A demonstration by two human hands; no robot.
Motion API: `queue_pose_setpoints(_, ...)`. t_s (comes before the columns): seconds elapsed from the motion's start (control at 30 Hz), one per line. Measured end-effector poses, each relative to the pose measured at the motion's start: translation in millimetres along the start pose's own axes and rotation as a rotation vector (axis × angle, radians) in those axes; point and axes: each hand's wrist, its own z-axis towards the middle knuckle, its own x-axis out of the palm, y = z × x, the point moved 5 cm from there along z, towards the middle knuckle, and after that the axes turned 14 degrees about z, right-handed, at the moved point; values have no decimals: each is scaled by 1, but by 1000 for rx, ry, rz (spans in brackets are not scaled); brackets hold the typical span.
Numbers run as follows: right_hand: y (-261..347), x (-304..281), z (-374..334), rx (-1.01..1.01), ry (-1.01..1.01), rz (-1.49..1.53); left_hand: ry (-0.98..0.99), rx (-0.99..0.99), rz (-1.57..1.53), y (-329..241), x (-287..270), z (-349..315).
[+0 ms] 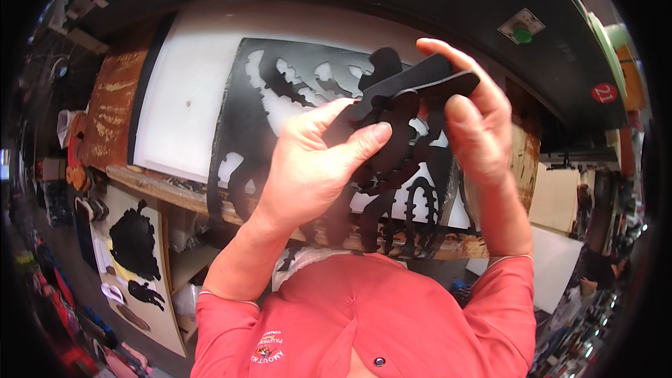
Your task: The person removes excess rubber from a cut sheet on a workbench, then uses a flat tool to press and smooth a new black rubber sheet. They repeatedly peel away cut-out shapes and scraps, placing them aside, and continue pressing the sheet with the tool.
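Note:
My left hand (311, 164) pinches several flat black cut-out pieces (413, 82) between its thumb and fingers. They have rounded, notched outlines and are raised over the work surface, fanned slightly apart. Around their right end curls my right hand (483, 126), its forefinger stretched along the far side and its thumb in front. Below both hands lies a black sheet (245, 126) with many curved, toothed openings cut through it. White shows through the openings. My hands and the held pieces hide part of the sheet, and its near edge hangs past the wooden table edge.
Under the sheet is a white board (185, 91). A dark machine beam with a green button (522, 35) runs across the far side. At lower left, a side table (175, 294) carries black scraps (133, 234) and small cut pieces. Pale panels (553, 199) stand at right.

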Motion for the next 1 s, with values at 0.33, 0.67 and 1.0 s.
queue_pose_setpoints(0.33, -25, 55, 9, -44, 67, -331, -153, -135, 162, 14, -18, -40)
queue_pose_setpoints(0.67, -42, 109, 4, 257, 261, -7, -303, 3, 11, 32, -30, -76)
queue_pose_setpoints(1.0, -79, 177, -3, 116, 297, -81, -484, 223, -61, 42, -62, -120)
